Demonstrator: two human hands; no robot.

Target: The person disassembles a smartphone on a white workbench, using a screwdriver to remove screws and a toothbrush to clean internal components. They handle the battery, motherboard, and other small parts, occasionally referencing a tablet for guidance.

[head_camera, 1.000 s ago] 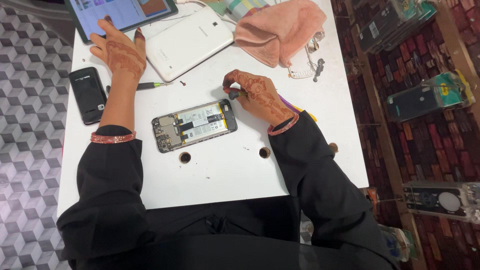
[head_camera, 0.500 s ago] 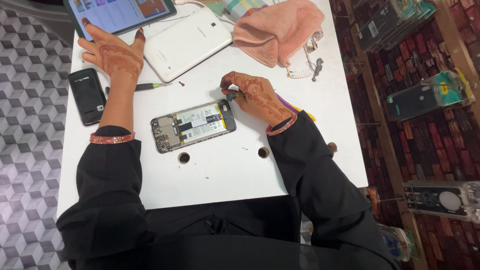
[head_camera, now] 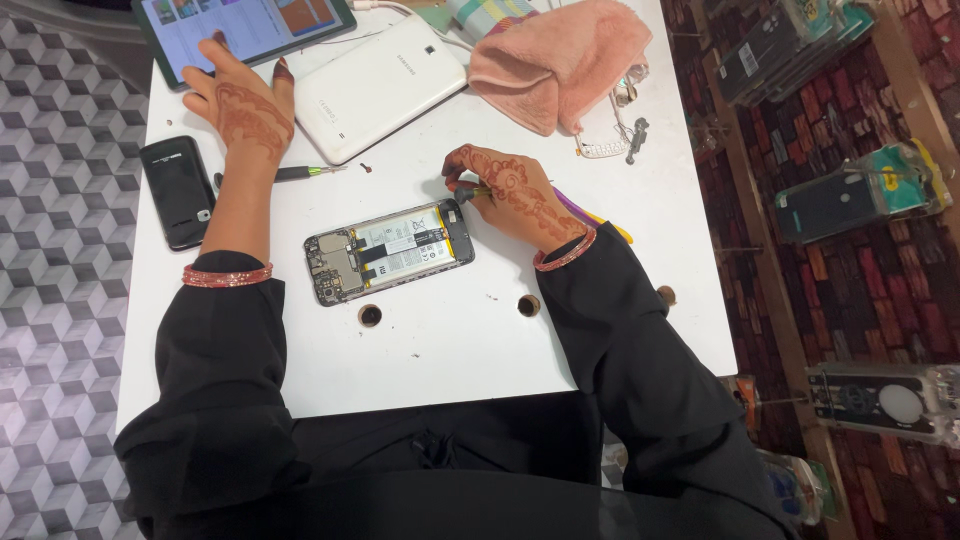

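Since the earlier frames the left hand (head_camera: pixel 243 110) has slid a little farther up, so its spread fingertips now lie on the lit screen of the dark-framed tablet (head_camera: pixel 245 25) at the far edge of the white counter (head_camera: pixel 440 350), while the right hand (head_camera: pixel 505 190) has barely shifted. From the head view, one opened smartphone (head_camera: pixel 388 250) lies flat near the middle of the counter, back cover off, showing a pale rectangular battery and a dark circuit board at its left end. It rests just beside the right hand, which is curled and pinches a small screwdriver (head_camera: pixel 470 192) whose tip meets the phone's upper right corner; the left hand is well apart from it. Two round holes (head_camera: pixel 370 316) are cut in the counter below the phone. One black glossy phone (head_camera: pixel 178 190) lies at the left edge, one white tablet (head_camera: pixel 380 88) lies back-up beyond, one second screwdriver (head_camera: pixel 295 173) lies between them, and one soft pink cloth (head_camera: pixel 560 60) is bunched at the far right.
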